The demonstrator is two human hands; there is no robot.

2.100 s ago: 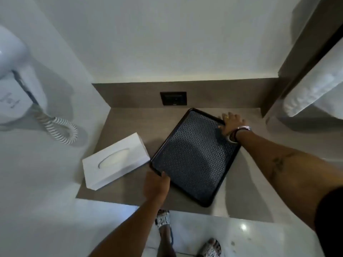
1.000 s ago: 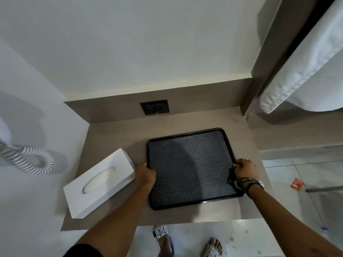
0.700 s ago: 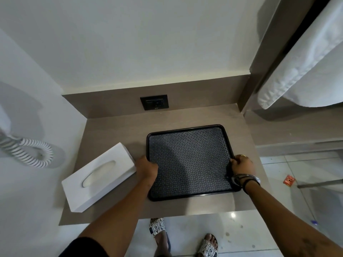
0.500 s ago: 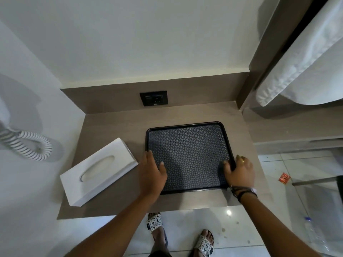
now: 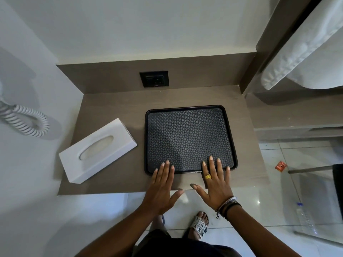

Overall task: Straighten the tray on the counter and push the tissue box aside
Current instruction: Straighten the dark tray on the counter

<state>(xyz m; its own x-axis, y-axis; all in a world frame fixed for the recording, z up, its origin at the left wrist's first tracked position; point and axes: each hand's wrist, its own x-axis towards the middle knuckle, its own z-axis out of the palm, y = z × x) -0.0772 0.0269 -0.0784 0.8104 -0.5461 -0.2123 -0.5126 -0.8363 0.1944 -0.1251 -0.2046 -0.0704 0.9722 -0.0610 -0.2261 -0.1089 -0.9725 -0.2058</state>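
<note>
A black patterned tray (image 5: 187, 135) lies flat on the brown counter (image 5: 115, 108), its edges roughly square with the counter's sides. My left hand (image 5: 162, 188) is spread flat, fingertips over the tray's near left rim. My right hand (image 5: 216, 184), wearing a gold ring and wristbands, is also spread flat, its fingertips resting over the near right rim. Neither hand grips anything. A white tissue box (image 5: 97, 150) lies at an angle on the counter, left of the tray and a short gap away from it.
A black wall socket (image 5: 154, 78) sits in the backsplash behind the tray. A coiled white cord (image 5: 24, 120) hangs on the left wall. White towels (image 5: 304, 45) hang at upper right. Tiled floor, my sandalled foot (image 5: 200, 224) and a plastic bottle (image 5: 304, 217) are below.
The tray went from diagonal to square with the counter. My hands let go of its side rims and now lie flat and spread at its near edge. The tissue box stayed put.
</note>
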